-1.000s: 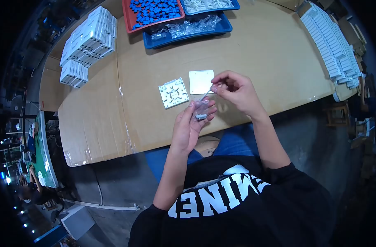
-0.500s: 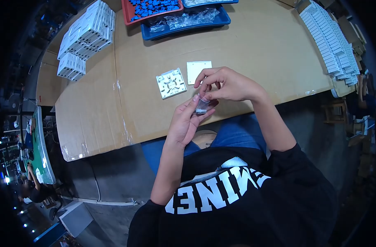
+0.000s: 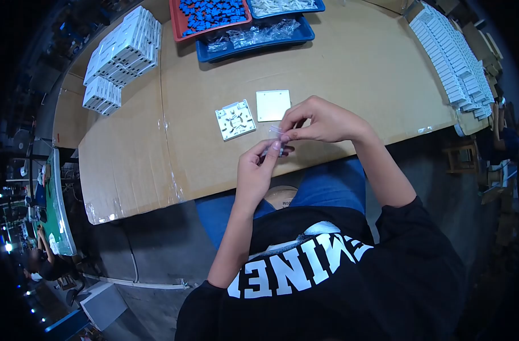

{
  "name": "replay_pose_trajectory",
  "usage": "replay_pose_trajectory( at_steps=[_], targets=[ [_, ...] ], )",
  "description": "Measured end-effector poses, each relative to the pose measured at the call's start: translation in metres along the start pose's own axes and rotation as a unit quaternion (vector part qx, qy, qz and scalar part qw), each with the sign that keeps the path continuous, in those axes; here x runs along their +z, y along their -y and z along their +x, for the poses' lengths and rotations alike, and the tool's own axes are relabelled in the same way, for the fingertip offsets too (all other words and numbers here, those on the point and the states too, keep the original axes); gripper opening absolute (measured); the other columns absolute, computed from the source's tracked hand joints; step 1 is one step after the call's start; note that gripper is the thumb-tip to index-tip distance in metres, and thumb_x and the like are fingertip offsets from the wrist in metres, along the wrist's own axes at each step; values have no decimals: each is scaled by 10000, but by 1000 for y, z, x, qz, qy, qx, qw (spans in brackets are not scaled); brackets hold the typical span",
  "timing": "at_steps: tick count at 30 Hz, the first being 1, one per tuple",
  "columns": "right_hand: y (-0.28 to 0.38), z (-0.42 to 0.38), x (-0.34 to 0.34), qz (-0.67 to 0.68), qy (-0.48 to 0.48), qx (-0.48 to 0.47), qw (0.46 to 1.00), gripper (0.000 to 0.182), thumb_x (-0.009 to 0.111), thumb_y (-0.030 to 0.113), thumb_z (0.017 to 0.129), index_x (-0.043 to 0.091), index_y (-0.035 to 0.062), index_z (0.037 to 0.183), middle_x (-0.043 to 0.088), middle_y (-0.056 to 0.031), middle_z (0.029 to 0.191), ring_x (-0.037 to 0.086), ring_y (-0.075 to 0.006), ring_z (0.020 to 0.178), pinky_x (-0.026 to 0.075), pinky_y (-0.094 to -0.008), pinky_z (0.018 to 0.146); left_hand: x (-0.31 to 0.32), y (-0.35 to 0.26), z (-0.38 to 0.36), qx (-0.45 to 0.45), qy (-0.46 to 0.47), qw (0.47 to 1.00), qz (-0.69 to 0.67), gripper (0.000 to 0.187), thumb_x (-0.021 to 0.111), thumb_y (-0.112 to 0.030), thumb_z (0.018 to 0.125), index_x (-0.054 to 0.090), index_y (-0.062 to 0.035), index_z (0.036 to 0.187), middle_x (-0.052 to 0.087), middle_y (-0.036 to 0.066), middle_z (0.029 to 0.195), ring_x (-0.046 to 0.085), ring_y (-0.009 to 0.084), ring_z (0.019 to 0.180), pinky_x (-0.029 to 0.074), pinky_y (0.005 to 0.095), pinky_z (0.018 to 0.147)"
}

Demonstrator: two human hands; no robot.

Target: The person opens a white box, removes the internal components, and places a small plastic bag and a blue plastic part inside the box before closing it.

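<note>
My left hand (image 3: 260, 162) is closed round the lower part of a small clear plastic bag (image 3: 276, 132) near the table's front edge. The thumb and fingers of my right hand (image 3: 319, 122) pinch the bag's upper part. My left fingers mostly hide what is inside the bag. Just beyond my hands, a white square tray with moulded inner parts (image 3: 235, 120) lies with its inside facing up. A flat white square cover (image 3: 273, 105) lies to its right, close to my right fingertips.
At the back stand a red bin of blue parts (image 3: 180, 33), a blue bin of clear bags (image 3: 259, 55) and another blue bin of whitish pieces (image 3: 322, 7). White parts are stacked at the left (image 3: 126, 45) and right (image 3: 449, 59). A person (image 3: 50, 264) is at far left.
My left fingers have curled in round the bag, which now stands up higher between my hands. The view has shifted slightly, bringing more of the bins into sight.
</note>
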State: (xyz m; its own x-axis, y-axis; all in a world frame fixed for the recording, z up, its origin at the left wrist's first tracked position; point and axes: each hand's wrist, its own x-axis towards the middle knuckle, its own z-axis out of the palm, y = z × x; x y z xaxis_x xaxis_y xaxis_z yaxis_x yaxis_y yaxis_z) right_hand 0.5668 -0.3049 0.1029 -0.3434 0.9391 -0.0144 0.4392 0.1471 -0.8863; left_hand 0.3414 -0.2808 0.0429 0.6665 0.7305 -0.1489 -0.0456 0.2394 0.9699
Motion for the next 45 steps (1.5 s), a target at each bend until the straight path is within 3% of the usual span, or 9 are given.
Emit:
replay_pose_trajectory(
  at_steps=[3, 6, 8, 15, 17, 20, 26, 37, 45],
  targets=[
    [4, -5, 2, 44, -25, 47, 998, 152, 742, 140, 937, 778, -7, 953, 755, -81, 858, 679, -136, 816, 539, -296, 740, 3, -1, 1, 25, 9, 1000, 2, 351, 543, -244, 1097, 689, 59, 1195, 750, 110, 1008, 712, 158, 959, 559, 291, 890],
    [-5, -7, 20, 101, -82, 69, 989, 151, 768, 43, 897, 753, 0, 1042, 748, -60, 988, 677, -96, 877, 540, -260, 795, 8, -2, 1, 41, -7, 999, -30, 349, 534, -244, 1101, 688, 56, 1190, 749, 105, 1002, 707, 149, 946, 552, 283, 875],
    [-8, -2, 47, 249, -242, 31, 937, 282, 772, 17, 894, 679, -15, 1157, 737, -58, 1006, 682, -89, 905, 548, -237, 823, 8, 0, 0, 45, -46, 997, -30, 345, 525, -242, 1105, 690, 52, 1176, 746, 103, 1010, 700, 144, 919, 537, 274, 862],
    [-3, 5, 93, 409, -372, 4, 833, 348, 750, -27, 910, 617, -12, 1230, 716, -70, 1024, 690, -96, 959, 569, -223, 846, 14, 7, 0, 42, -89, 995, 21, 326, 560, -235, 1091, 669, 60, 1180, 723, 84, 1027, 670, 128, 943, 516, 275, 874],
    [-2, 5, 94, 399, -370, 7, 839, 339, 747, -32, 911, 619, -15, 1225, 715, -73, 1028, 691, -100, 964, 574, -224, 851, 27, -5, 1, 155, -250, 956, 1, 260, 615, -176, 1062, 665, 53, 1174, 704, 80, 1064, 651, 125, 978, 517, 285, 884],
    [-3, 5, 96, 387, -364, 8, 847, 327, 746, -36, 912, 623, -20, 1214, 715, -77, 1034, 695, -108, 975, 580, -227, 858, 13, -9, -2, 164, -195, 966, -46, 190, 660, -95, 1026, 669, 42, 1157, 692, 80, 1094, 645, 127, 995, 519, 283, 893],
    [-5, 5, 97, 427, -346, 27, 835, 290, 738, -13, 924, 645, -10, 1199, 732, -81, 1038, 703, -115, 974, 568, -239, 874, 7, 5, 1, 152, -222, 956, -117, 166, 712, -40, 980, 695, 37, 1126, 709, 86, 1084, 655, 126, 1014, 518, 263, 925],
    [-20, 4, 96, 477, -303, 73, 821, 137, 711, 39, 964, 690, -12, 1090, 728, -78, 1026, 697, -124, 952, 573, -273, 870, -1, 13, 3, 154, -221, 958, -96, 153, 734, -50, 964, 728, 26, 1097, 723, 83, 1073, 659, 125, 1010, 525, 271, 927],
    [-26, 2, 96, 438, -321, 35, 839, 130, 709, 34, 965, 706, -24, 1081, 730, -81, 1005, 686, -119, 926, 563, -263, 862, -3, 5, 2, 131, -198, 968, -88, 214, 717, -83, 985, 681, 50, 1149, 723, 95, 1041, 677, 126, 962, 537, 249, 870]
  ],
)
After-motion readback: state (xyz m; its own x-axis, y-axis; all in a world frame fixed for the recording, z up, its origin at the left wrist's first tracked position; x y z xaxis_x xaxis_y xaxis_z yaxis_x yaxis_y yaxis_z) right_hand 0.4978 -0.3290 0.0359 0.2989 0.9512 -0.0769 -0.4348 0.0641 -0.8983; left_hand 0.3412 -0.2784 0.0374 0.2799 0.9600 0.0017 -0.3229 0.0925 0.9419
